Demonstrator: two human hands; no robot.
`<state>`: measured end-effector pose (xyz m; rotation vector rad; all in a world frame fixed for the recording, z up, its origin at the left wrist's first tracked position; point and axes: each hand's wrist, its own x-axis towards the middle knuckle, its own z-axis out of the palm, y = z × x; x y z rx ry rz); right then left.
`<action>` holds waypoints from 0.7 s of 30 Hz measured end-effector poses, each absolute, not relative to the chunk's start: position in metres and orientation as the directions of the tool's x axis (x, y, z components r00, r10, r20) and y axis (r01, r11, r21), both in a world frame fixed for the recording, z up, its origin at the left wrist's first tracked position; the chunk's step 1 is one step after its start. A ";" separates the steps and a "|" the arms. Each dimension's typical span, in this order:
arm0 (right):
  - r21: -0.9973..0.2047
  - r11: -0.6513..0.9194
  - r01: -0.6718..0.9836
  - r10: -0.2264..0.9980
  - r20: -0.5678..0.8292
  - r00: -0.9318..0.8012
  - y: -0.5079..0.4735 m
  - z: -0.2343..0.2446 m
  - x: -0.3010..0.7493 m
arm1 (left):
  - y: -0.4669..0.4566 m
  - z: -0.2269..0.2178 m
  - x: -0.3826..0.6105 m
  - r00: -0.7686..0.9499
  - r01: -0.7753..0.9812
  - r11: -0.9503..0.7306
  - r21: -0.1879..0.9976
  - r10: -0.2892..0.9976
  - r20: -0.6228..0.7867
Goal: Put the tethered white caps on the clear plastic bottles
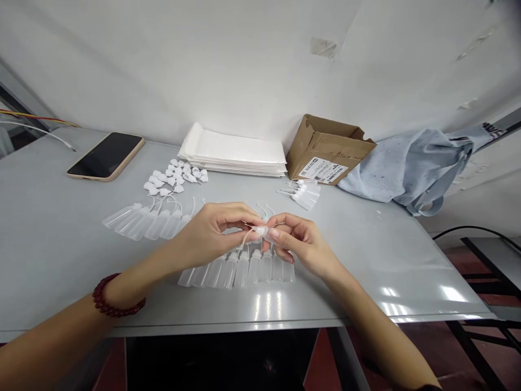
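Both hands meet above the middle of the grey table [49,239]. My left hand [211,231] and my right hand [299,241] pinch a small translucent cap with a thin needle tip [260,232] between their fingertips. Just below them lies a row of several clear small squeeze bottles [240,270] side by side. A second row of the same bottles [144,220] lies to the left. A scatter of small white caps [175,176] sits beyond that row. A few more bottles [303,194] lie near the cardboard box.
A phone [106,155] lies screen up at the far left. A stack of white padded envelopes [234,152] rests against the wall, beside an open cardboard box [328,149] with a label. A blue-grey cloth bag [419,163] lies at the right. Cables run along the left edge.
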<state>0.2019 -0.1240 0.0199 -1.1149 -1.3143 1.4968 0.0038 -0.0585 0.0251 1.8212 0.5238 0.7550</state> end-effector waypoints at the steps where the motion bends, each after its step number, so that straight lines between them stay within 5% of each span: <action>1: -0.993 -0.107 -0.042 0.961 -0.092 -0.262 -0.124 0.020 0.202 | -0.059 0.025 0.004 0.698 -0.004 -0.360 0.933 0.667 0.260; 9: -0.999 -0.026 -0.043 0.979 -0.017 -0.202 -0.127 0.017 0.200 | -0.062 0.025 0.007 0.683 0.029 -0.098 0.995 0.728 0.052; 15: -1.000 -0.020 -0.024 0.985 -0.016 -0.171 -0.127 0.020 0.199 | -0.061 0.027 0.005 0.691 -0.018 -0.291 0.957 0.688 0.222; 21: -0.999 0.043 0.013 0.984 0.040 -0.173 -0.128 0.019 0.197 | -0.062 0.029 0.005 0.674 0.067 -0.208 0.976 0.731 0.109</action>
